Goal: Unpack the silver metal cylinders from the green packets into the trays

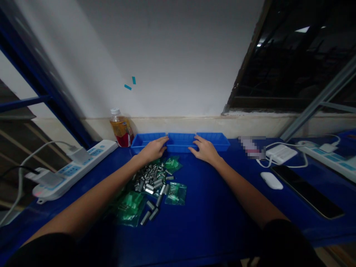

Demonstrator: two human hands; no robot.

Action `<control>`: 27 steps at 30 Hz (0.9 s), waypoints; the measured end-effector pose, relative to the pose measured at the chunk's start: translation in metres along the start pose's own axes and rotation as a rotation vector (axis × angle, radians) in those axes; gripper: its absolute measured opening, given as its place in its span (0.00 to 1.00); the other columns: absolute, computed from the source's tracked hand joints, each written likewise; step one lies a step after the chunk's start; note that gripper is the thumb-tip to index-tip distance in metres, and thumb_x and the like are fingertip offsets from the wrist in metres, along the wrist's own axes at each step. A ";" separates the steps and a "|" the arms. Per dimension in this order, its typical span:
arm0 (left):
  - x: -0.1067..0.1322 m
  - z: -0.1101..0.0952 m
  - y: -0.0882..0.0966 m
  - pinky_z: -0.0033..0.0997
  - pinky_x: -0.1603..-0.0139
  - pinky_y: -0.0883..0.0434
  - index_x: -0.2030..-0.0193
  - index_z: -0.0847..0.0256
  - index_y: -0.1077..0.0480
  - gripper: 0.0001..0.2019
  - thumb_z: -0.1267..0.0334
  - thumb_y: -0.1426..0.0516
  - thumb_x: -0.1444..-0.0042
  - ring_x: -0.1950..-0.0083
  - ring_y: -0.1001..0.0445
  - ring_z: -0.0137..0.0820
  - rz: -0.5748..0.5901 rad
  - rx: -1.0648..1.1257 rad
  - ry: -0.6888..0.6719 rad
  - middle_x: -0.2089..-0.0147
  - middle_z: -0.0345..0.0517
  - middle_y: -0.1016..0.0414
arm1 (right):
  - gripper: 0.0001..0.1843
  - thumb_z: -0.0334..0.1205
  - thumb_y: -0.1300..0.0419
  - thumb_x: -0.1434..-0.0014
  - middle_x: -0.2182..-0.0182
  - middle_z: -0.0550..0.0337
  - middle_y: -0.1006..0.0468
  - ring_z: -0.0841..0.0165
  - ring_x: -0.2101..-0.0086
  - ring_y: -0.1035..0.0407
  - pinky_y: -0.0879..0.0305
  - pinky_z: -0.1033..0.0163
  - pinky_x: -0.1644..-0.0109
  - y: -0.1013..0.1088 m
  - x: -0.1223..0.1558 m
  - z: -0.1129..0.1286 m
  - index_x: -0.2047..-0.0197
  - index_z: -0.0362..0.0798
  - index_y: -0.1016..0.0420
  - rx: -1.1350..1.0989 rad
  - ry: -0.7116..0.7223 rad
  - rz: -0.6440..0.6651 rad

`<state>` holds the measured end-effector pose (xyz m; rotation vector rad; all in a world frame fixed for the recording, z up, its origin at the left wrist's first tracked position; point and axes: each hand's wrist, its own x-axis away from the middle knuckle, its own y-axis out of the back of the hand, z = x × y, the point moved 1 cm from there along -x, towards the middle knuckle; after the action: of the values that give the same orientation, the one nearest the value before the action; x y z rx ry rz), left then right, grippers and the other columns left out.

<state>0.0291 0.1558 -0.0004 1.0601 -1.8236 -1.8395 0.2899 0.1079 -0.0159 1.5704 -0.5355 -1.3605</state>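
Three blue plastic bins stand side by side against the wall: a left bin (147, 138), a middle bin (182, 148) and a right bin (219, 142). My left hand (153, 149) rests at the join of the left and middle bins, fingers stretched out and thumb apart. At the join of the middle and right bins is my right hand (205, 149), its fingers spread. Both seem to touch the bin rims. Below my left hand lies a pile of metal hex standoffs (157, 183), among green-tinted plastic bags (176, 193) with small parts inside. My left forearm hides part of the pile.
A drink bottle (121, 129) stands left of the bins. Power strips lie at the left (75, 168) and right (330, 159) with plugs and cables. A phone (308, 191), a white case (272, 180) and a white charger (280, 153) lie on the blue table (211, 222).
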 end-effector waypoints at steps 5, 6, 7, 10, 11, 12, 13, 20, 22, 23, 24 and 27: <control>0.001 0.002 0.006 0.38 0.34 0.44 0.35 0.69 0.45 0.27 0.58 0.54 0.39 0.34 0.43 0.38 0.077 -0.012 -0.034 0.33 0.56 0.44 | 0.21 0.49 0.47 0.39 0.44 0.44 0.33 0.56 0.47 0.35 0.37 0.53 0.43 0.002 0.002 0.000 0.52 0.41 0.26 -0.014 -0.004 0.023; 0.003 -0.001 0.009 0.40 0.34 0.45 0.35 0.68 0.46 0.27 0.56 0.55 0.39 0.33 0.44 0.38 0.082 -0.020 -0.034 0.33 0.55 0.46 | 0.21 0.48 0.48 0.39 0.44 0.43 0.33 0.55 0.46 0.36 0.38 0.52 0.43 0.003 0.002 0.001 0.52 0.41 0.26 -0.023 -0.004 0.012; 0.007 -0.004 0.014 0.42 0.34 0.45 0.34 0.66 0.47 0.28 0.55 0.55 0.38 0.33 0.46 0.39 0.076 -0.029 -0.030 0.32 0.55 0.48 | 0.21 0.48 0.47 0.39 0.44 0.43 0.33 0.55 0.45 0.37 0.39 0.51 0.42 0.004 0.003 0.003 0.52 0.41 0.26 -0.032 0.000 -0.012; 0.034 -0.017 0.035 0.49 0.35 0.45 0.33 0.60 0.50 0.28 0.50 0.56 0.37 0.32 0.49 0.43 0.007 -0.048 0.002 0.30 0.53 0.52 | 0.21 0.49 0.46 0.40 0.46 0.43 0.31 0.53 0.42 0.43 0.45 0.46 0.40 0.015 0.007 0.019 0.52 0.42 0.26 -0.076 0.038 -0.126; 0.049 -0.020 0.042 0.49 0.35 0.45 0.33 0.58 0.49 0.28 0.48 0.57 0.37 0.32 0.49 0.43 -0.030 -0.048 0.014 0.31 0.51 0.50 | 0.21 0.50 0.46 0.40 0.47 0.43 0.31 0.53 0.42 0.43 0.46 0.45 0.40 0.019 0.010 0.028 0.52 0.43 0.27 -0.106 0.056 -0.152; 0.067 -0.023 0.049 0.48 0.35 0.45 0.34 0.57 0.48 0.28 0.47 0.57 0.37 0.32 0.49 0.42 -0.049 -0.047 0.019 0.31 0.49 0.50 | 0.21 0.51 0.47 0.40 0.48 0.45 0.30 0.54 0.43 0.42 0.46 0.46 0.40 0.024 0.014 0.039 0.52 0.44 0.27 -0.147 0.079 -0.156; 0.087 -0.023 0.054 0.47 0.35 0.46 0.34 0.55 0.48 0.29 0.46 0.55 0.38 0.32 0.49 0.42 -0.058 -0.049 0.035 0.31 0.47 0.50 | 0.22 0.52 0.48 0.39 0.49 0.46 0.29 0.55 0.44 0.41 0.46 0.46 0.40 0.028 0.018 0.051 0.51 0.45 0.28 -0.194 0.103 -0.137; 0.188 -0.004 0.042 0.72 0.42 0.49 0.31 0.44 0.58 0.42 0.36 0.48 0.49 0.31 0.60 0.62 0.165 -0.102 0.221 0.28 0.48 0.63 | 0.48 0.72 0.49 0.50 0.35 0.46 0.50 0.45 0.37 0.58 0.60 0.33 0.39 0.021 0.024 0.130 0.34 0.53 0.50 -0.348 0.180 0.373; 0.188 -0.004 0.034 0.72 0.43 0.49 0.31 0.44 0.61 0.43 0.36 0.48 0.50 0.31 0.62 0.63 0.195 -0.086 0.233 0.28 0.48 0.66 | 0.48 0.73 0.50 0.51 0.33 0.49 0.56 0.43 0.36 0.64 0.64 0.29 0.40 0.014 0.017 0.141 0.33 0.59 0.54 -0.367 0.200 0.457; 0.185 -0.005 0.032 0.72 0.42 0.49 0.31 0.44 0.62 0.44 0.35 0.48 0.50 0.31 0.63 0.62 0.198 -0.078 0.232 0.28 0.48 0.67 | 0.48 0.73 0.50 0.51 0.33 0.50 0.58 0.42 0.36 0.65 0.65 0.28 0.41 0.010 0.014 0.146 0.33 0.61 0.55 -0.373 0.208 0.486; 0.181 -0.006 0.030 0.71 0.42 0.49 0.31 0.44 0.63 0.44 0.35 0.48 0.50 0.31 0.63 0.62 0.198 -0.072 0.227 0.28 0.48 0.68 | 0.48 0.73 0.50 0.51 0.32 0.51 0.60 0.42 0.36 0.66 0.66 0.27 0.41 0.008 0.011 0.149 0.33 0.62 0.57 -0.377 0.210 0.509; 0.171 -0.010 0.026 0.72 0.42 0.50 0.31 0.44 0.65 0.44 0.35 0.49 0.49 0.31 0.62 0.61 0.193 -0.067 0.203 0.28 0.47 0.69 | 0.50 0.75 0.50 0.53 0.32 0.51 0.60 0.41 0.36 0.68 0.67 0.25 0.42 0.002 0.007 0.156 0.32 0.64 0.59 -0.373 0.200 0.554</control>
<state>-0.0844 0.0257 -0.0195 0.9715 -1.6719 -1.6071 0.1483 0.0434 -0.0059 1.1237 -0.5088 -0.8145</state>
